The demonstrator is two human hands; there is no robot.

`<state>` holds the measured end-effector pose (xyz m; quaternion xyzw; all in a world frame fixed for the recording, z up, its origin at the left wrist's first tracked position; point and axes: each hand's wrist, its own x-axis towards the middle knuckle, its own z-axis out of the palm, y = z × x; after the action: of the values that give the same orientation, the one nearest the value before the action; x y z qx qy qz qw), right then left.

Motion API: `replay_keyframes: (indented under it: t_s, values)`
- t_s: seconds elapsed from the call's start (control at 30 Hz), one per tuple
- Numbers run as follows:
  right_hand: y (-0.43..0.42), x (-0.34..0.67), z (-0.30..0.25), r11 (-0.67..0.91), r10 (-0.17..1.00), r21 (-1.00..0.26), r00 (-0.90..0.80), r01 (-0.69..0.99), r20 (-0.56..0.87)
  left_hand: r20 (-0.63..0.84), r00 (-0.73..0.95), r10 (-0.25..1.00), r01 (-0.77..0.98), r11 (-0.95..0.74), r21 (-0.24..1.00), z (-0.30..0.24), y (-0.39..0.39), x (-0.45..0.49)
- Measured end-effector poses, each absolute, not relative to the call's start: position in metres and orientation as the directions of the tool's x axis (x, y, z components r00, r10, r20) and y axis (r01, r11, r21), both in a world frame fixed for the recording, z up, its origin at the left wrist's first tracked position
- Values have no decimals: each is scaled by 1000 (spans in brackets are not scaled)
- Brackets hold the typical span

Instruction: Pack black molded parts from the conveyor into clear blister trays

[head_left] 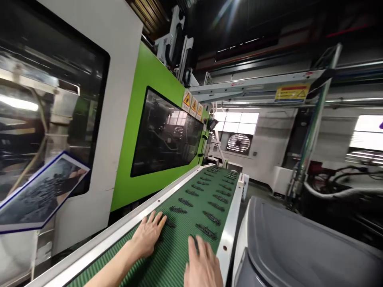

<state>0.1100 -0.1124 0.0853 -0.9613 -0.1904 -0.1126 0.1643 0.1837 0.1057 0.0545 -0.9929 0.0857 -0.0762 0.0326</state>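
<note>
Both of my hands are over a green ribbed conveyor belt (167, 259). My left hand (149, 234) is at the belt's left side, palm down with fingers stretched out. Just past its fingertips is a dark, slender moulded-looking part (170, 222), partly covered by the hand. My right hand (203, 263) hovers lower in the view near the right rail, fingers extended and slightly bent, with nothing seen in it. The nearest part to it is another dark, pointed part (206, 231) just beyond the fingers. More such parts lie in two rows up the belt.
Metal rails (229, 235) edge the belt. Along the left stands a white and green machine (128, 167) with dark windows and warning labels. A grey-lidded bin (299, 239) sits close on the right. Overhead runs a metal beam (254, 85); a wall fan (238, 142) is at the back.
</note>
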Motion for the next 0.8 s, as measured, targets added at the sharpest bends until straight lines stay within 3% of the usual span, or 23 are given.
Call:
replay_keyframes:
  t_s: [0.03,0.1,0.2,0.4,0.6,0.8]
  values:
    - [-101,129,89,-953,196,-176,945,246,263,134,967,-216,-206,-975,-86,58,107,190]
    - [-83,161,95,-997,60,-28,964,69,261,126,948,-294,-282,-954,-101,67,107,206]
    - [-74,191,99,-998,-51,23,984,-56,168,147,919,-366,-350,-928,-128,75,98,225]
    - [-73,192,100,-996,-81,24,984,-86,161,259,872,-416,-393,-909,-139,66,97,214]
    - [-68,201,110,-995,-89,35,984,-96,154,385,863,-328,-344,-939,-29,73,91,235]
    - [-86,249,127,-979,-178,68,964,-195,198,314,896,-313,-351,-934,70,77,61,288]
